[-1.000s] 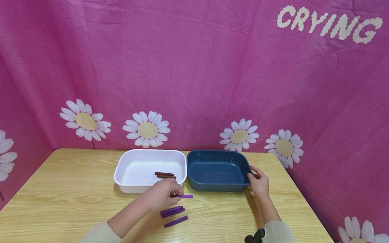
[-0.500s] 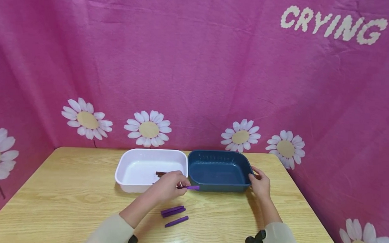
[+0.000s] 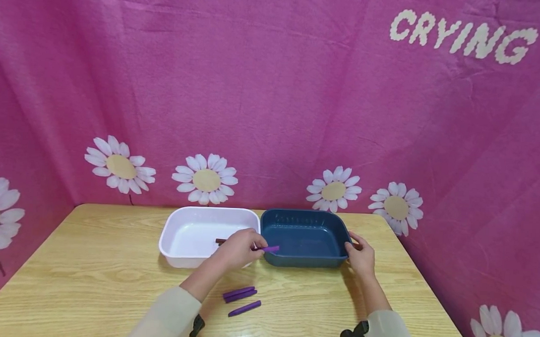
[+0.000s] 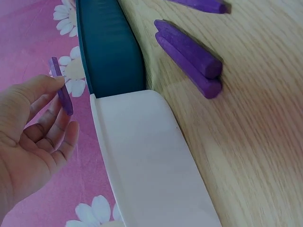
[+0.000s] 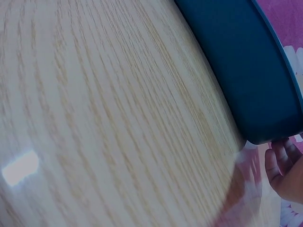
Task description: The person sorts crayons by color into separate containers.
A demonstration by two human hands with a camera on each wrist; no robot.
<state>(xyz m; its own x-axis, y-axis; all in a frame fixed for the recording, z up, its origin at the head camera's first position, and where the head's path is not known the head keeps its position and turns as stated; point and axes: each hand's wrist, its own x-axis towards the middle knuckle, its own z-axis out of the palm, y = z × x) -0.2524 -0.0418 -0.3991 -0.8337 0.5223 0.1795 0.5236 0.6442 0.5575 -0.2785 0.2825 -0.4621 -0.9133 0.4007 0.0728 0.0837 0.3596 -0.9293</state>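
Note:
My left hand (image 3: 242,247) pinches a purple crayon (image 3: 271,249) between thumb and fingers, above where the two tubs meet. The crayon's tip reaches over the near left rim of the dark blue tub (image 3: 309,261). In the left wrist view the crayon (image 4: 66,99) slants downward from the thumb. My right hand (image 3: 362,257) holds the blue tub's right side, thumb at the rim and fingers along the outer wall. A brown crayon (image 3: 220,241) shows in the white tub (image 3: 184,261), partly hidden behind my left hand.
Two purple crayons (image 3: 240,294) lie side by side on the wooden table (image 3: 92,271), with another purple crayon (image 3: 245,308) nearer me. The tubs stand touching near the table's back edge, before a pink cloth (image 3: 272,99) with daisies.
My left hand has risen and moved right and away from me with the purple crayon, from before the white tub to the blue tub's near left rim. My right hand stays put.

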